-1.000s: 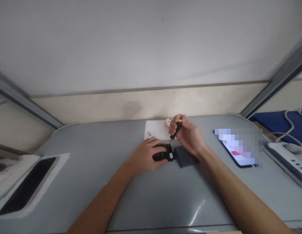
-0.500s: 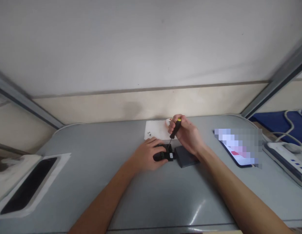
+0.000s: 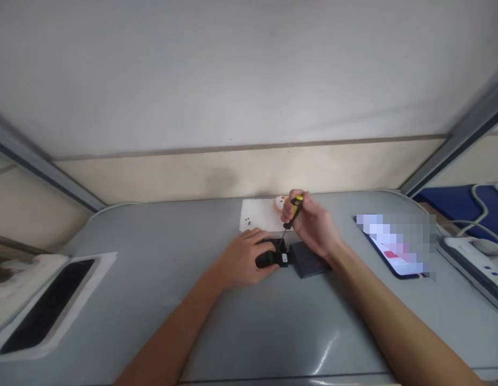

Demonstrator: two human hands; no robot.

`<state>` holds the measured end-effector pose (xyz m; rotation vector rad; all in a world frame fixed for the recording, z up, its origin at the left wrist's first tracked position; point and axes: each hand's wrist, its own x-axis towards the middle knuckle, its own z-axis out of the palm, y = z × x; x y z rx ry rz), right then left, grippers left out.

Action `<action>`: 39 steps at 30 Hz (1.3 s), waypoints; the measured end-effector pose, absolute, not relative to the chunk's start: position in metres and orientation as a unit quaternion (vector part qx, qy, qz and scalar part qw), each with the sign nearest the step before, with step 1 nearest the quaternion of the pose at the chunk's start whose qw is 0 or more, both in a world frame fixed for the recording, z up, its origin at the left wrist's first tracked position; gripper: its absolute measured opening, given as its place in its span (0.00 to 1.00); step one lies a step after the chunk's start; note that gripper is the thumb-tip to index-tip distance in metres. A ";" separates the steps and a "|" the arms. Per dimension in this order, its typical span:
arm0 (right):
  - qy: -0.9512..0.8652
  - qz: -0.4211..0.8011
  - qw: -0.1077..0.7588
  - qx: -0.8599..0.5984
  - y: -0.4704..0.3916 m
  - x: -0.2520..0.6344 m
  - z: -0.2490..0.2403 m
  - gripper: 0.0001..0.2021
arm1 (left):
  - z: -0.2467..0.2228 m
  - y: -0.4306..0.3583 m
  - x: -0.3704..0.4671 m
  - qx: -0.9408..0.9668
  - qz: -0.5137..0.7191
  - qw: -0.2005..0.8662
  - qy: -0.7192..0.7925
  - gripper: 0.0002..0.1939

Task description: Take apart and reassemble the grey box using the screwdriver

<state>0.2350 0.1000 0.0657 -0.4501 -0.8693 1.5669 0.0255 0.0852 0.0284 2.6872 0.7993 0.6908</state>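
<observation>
Head cam has a black device (image 3: 266, 259) sitting near the middle of the gray tabletop (image 3: 152, 305), pale label at its right end. Can't really make out what model or kind it is. Left hand (image 3: 247, 259) is clamped over its left side, fingers on top and thumb along the near edge.

Right hand (image 3: 314, 223) has its fingers wrapped round a black-and-yellow screwdriver (image 3: 296, 209), held at a tilt with the shaft going down into the open part of the device. Can't tell if the tip is actually seated.

Compared with half a second ago, the handle's been turned: there's a yellow patch along its side now, where it was mostly black with just the yellow end. Both hands and the device are basically where they were.

Dark flat slab (image 3: 306, 262) is just right of the device, partly under the right wrist. Behind, a white sheet (image 3: 260, 210) holds tiny dark bits (image 3: 248, 220), and an orange-and-white round thing (image 3: 279, 203) peeks out by the fingers. Phone (image 3: 389, 254) with a blurred-out screen lies further right.
</observation>
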 end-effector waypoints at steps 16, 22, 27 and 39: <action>-0.359 0.689 0.596 -0.202 0.097 0.231 0.068 0.14 | 0.030 0.085 0.026 0.927 0.228 0.120 0.271 0.09; -0.361 0.671 0.614 -0.205 0.094 0.231 0.069 0.13 | 0.031 0.086 0.026 0.929 0.227 0.117 0.268 0.08; -0.400 0.667 0.590 -0.218 0.098 0.236 0.069 0.13 | 0.032 0.085 0.026 0.928 0.230 0.117 0.270 0.09; -0.393 0.661 0.604 -0.211 0.097 0.234 0.068 0.10 | 0.031 0.085 0.027 0.924 0.235 0.130 0.271 0.08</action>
